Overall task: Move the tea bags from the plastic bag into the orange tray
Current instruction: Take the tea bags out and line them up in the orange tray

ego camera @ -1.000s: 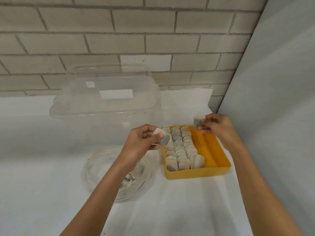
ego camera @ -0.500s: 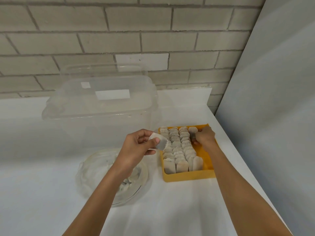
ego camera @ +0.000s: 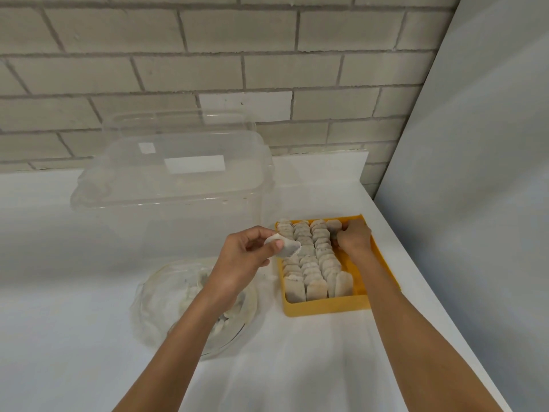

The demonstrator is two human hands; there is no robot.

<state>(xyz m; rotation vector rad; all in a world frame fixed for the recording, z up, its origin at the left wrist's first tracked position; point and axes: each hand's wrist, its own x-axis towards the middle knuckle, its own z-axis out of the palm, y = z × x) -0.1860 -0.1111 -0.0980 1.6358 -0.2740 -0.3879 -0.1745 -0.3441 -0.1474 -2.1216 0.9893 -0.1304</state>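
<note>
The orange tray [ego camera: 326, 308] lies on the white table right of centre, holding several rows of tea bags [ego camera: 312, 263] standing on edge. My right hand [ego camera: 355, 239] is down inside the tray's far right corner, fingers curled on a tea bag [ego camera: 334, 237] at the end of the rightmost row. Just left of the tray, my left hand [ego camera: 248, 257] hovers and pinches another tea bag [ego camera: 285, 248] between thumb and fingers. Below that hand sits the clear plastic bag [ego camera: 162, 304], open, with a few tea bags [ego camera: 222, 321] left inside, partly hidden by my forearm.
A large clear plastic container [ego camera: 172, 185] with a lid stands behind the bag, close to the brick wall [ego camera: 208, 55]. A grey panel [ego camera: 475, 188] rises along the table's right edge, just beyond the tray.
My right hand came down from above the tray and carried its tea bag into the far right corner. My left hand stayed beside the tray with its tea bag.
</note>
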